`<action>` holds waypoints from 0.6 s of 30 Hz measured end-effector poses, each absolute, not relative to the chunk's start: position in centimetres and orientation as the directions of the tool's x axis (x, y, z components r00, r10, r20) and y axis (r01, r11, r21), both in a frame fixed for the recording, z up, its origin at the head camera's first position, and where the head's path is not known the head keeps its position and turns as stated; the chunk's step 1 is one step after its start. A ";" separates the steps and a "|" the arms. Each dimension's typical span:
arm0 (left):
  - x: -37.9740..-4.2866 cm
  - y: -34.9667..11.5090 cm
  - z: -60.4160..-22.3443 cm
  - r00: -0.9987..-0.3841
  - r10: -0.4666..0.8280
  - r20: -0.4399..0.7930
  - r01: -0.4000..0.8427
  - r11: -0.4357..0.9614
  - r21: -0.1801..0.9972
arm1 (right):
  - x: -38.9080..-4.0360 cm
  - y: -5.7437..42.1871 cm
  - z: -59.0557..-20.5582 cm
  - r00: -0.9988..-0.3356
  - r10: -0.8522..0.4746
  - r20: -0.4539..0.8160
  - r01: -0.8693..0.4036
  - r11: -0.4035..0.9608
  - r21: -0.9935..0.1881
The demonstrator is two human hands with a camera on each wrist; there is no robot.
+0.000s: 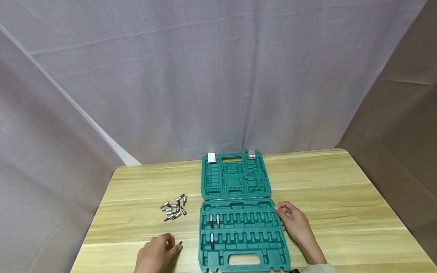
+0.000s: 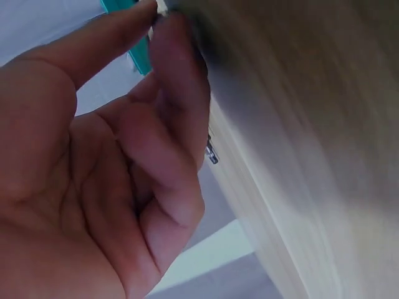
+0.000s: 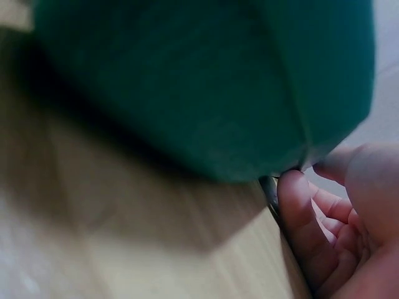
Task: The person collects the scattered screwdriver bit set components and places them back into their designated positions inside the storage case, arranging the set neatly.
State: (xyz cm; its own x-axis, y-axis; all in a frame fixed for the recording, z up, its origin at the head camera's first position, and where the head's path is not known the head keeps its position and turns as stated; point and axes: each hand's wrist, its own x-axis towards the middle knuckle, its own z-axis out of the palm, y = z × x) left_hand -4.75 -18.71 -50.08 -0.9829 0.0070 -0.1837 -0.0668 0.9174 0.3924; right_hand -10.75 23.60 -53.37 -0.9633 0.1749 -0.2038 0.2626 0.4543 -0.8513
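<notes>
A green plastic tool case (image 1: 244, 246) lies open on the table, with two bit sockets (image 1: 218, 220) in its upper row of slots and one bit socket (image 1: 212, 240) in the lower row. Left of the case, my left hand (image 1: 155, 253) pinches a small bit socket (image 1: 181, 242) between thumb and index finger, just above the tabletop. Most of that piece is hidden by the fingers in the left wrist view. My right hand (image 1: 295, 223) grips the case's right edge, thumb on the rim and fingers lower down; the right wrist view shows the fingertips against the green wall (image 3: 218, 124).
Several loose bit sockets (image 1: 168, 209) lie in a pile on the wooden table (image 1: 136, 212), left of the case. The raised lid (image 1: 235, 176) has two latches at its far edge. Grey cloth (image 1: 191, 94) hangs behind the table.
</notes>
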 end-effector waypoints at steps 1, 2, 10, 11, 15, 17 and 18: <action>-4.8 -18.7 -50.1 -0.984 0.016 -0.180 -0.059 0.913 0.403 | -10.8 23.6 -53.4 -0.963 0.175 -0.203 0.262 0.455 -0.851; -4.8 -18.7 -50.2 -0.984 0.022 -0.178 -0.055 0.908 0.416 | -10.7 23.6 -53.4 -0.963 0.175 -0.203 0.262 0.455 -0.851; -5.1 -18.8 -50.2 -0.990 0.042 -0.133 -0.028 0.875 0.484 | -10.7 23.6 -53.4 -0.962 0.175 -0.210 0.268 0.457 -0.848; -5.2 -18.8 -50.2 -0.990 0.048 -0.132 -0.023 0.871 0.490 | -10.7 23.6 -53.4 -0.962 0.174 -0.209 0.267 0.458 -0.848; -5.4 -18.9 -50.2 -0.986 0.091 -0.141 0.004 0.853 0.522 | -10.7 23.6 -53.3 -0.963 0.175 -0.205 0.264 0.461 -0.847; -5.5 -18.9 -50.2 -0.983 0.118 -0.139 0.026 0.843 0.537 | -10.7 23.6 -53.3 -0.963 0.175 -0.206 0.264 0.459 -0.848; -5.6 -19.0 -50.2 -0.982 0.129 -0.137 0.034 0.839 0.543 | -10.6 23.6 -53.3 -0.963 0.175 -0.206 0.265 0.456 -0.850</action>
State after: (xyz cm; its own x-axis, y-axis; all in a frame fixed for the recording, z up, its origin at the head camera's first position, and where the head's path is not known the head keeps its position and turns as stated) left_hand -5.55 -18.97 -50.20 -0.9822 0.1288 -0.1365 0.0345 0.8390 0.5431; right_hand -10.65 23.61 -53.32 -0.9628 0.1746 -0.2060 0.2646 0.4564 -0.8495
